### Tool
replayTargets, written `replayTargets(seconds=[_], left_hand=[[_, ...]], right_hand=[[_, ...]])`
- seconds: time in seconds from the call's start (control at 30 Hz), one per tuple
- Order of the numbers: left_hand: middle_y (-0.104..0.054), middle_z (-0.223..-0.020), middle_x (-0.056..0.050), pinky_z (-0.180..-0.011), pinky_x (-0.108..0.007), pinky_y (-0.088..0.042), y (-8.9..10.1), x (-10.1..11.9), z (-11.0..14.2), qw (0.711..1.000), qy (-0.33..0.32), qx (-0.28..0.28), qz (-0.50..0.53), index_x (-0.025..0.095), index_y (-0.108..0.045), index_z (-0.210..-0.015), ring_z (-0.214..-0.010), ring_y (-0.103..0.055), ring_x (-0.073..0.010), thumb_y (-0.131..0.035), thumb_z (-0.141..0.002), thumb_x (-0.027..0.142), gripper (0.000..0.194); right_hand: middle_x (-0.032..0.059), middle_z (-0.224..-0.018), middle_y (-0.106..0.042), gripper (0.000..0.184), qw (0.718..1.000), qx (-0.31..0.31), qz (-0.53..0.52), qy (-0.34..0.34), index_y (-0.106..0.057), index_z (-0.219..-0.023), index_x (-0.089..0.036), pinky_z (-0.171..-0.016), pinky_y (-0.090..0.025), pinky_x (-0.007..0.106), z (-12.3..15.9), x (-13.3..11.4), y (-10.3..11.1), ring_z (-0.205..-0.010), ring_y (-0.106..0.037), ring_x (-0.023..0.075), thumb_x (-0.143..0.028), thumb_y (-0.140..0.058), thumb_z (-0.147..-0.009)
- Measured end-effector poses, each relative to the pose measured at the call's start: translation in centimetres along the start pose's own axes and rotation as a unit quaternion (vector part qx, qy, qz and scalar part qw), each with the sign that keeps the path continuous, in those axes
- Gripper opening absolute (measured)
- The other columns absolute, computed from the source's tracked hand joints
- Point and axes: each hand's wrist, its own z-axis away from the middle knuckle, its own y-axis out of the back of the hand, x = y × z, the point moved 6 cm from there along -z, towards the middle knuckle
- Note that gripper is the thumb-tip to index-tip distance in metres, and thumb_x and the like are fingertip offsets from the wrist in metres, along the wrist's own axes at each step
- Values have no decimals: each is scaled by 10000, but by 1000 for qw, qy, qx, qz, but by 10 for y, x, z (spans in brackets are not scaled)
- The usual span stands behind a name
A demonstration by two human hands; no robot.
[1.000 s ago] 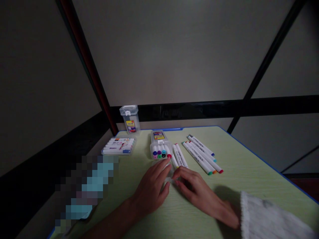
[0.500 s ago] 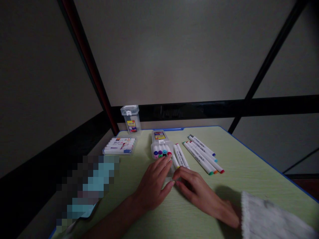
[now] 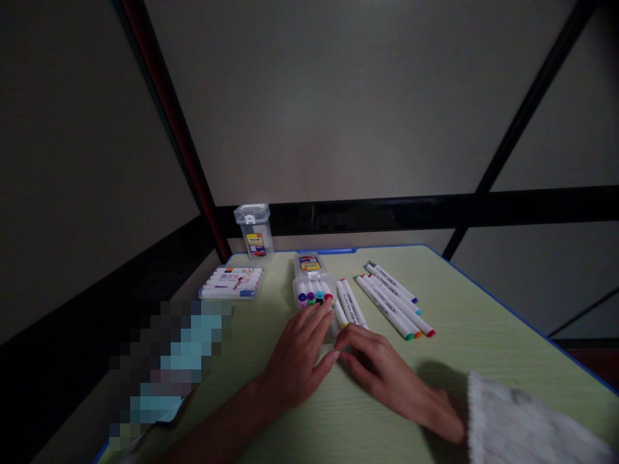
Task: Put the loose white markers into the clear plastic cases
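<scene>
A clear plastic marker case (image 3: pixel 310 263) lies in the middle of the table, its open end towards me. Several white markers (image 3: pixel 313 288) with coloured ends show inside it. My left hand (image 3: pixel 300 356) lies over the near end of the case, fingers stretched out, one fingertip at the red-ended marker. My right hand (image 3: pixel 380 362) is beside it, fingers bent, its fingertips close to my left thumb at a clear plastic flap (image 3: pixel 331 336). What those fingertips grip, if anything, is hidden. Loose white markers (image 3: pixel 353 303) lie just beyond my right hand.
More loose markers (image 3: pixel 394 303) are spread on the right of the table (image 3: pixel 483 348). At the back left stands an upright clear case (image 3: pixel 254 232). A flat pack of markers (image 3: pixel 233 282) lies before it. A pixelated object (image 3: pixel 178 367) is at the left edge.
Hardly anything differs. Both hands stay at the near end of the case, and the markers lie as before.
</scene>
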Motion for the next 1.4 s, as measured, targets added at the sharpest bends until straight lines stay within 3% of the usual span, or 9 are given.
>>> replayTargets(seconds=[0.17, 0.53, 0.67, 0.8, 1.03, 1.17, 1.4], left_hand=[[-359, -1393, -177, -1025, -465, -322, 0, -4, -1, 1000, 28, 2, -6, 84, -318, -1323, -1296, -291, -260, -381, -899, 303, 481], [-409, -1358, -176, -994, -457, -362, 4, -1, 1, 999, -2, 48, 1, 105, -343, -1299, -1259, -355, -257, -418, -879, 245, 450], [-521, -1243, -161, -950, -421, -403, 13, 1, 2, 995, -12, 93, 16, 106, -445, -1199, -1164, -456, -242, -426, -857, 180, 350], [-624, -994, -118, -809, -377, -468, 18, 0, 1, 992, 4, 127, 24, 122, -526, -1048, -928, -565, -220, -421, -846, 153, 230], [-598, -678, -53, -625, -335, -443, 11, -1, 1, 994, 27, 101, -10, 131, -570, -828, -639, -543, -191, -455, -789, 114, 123], [-582, -629, -38, -607, -328, -423, 9, 0, 1, 995, 26, 94, -10, 145, -559, -726, -599, -534, -184, -498, -744, 123, 67], [-587, -647, -27, -653, -335, -414, 9, 0, 2, 995, 21, 96, -8, 165, -545, -733, -624, -547, -181, -531, -702, 137, 44]], right_hand=[[42, -816, -565, 153, 1000, -9, 8, 7, -528, -828, -192, -704, -458, 309, 1, 0, -1, -766, -556, 176, -92, -415, -854], [60, -838, -570, 154, 999, -19, 34, 11, -522, -846, -182, -728, -469, 332, 1, 0, -2, -790, -558, 184, -98, -393, -862], [67, -843, -574, 167, 997, -25, 63, 25, -527, -856, -178, -720, -480, 333, 1, -1, -3, -780, -564, 185, -105, -377, -867], [67, -856, -578, 182, 993, -34, 108, 33, -534, -893, -179, -713, -491, 326, 2, 0, -2, -786, -580, 185, -108, -369, -866], [65, -867, -583, 171, 978, -52, 199, 20, -531, -914, -175, -674, -493, 346, 3, 3, -3, -753, -588, 197, -116, -380, -862], [66, -847, -590, 144, 974, -43, 221, 13, -537, -891, -168, -669, -491, 359, 2, 3, 0, -767, -576, 217, -106, -421, -835], [92, -883, -586, 147, 978, -29, 204, 31, -553, -898, -141, -782, -470, 407, 1, -2, -1, -852, -536, 239, -73, -476, -793]])
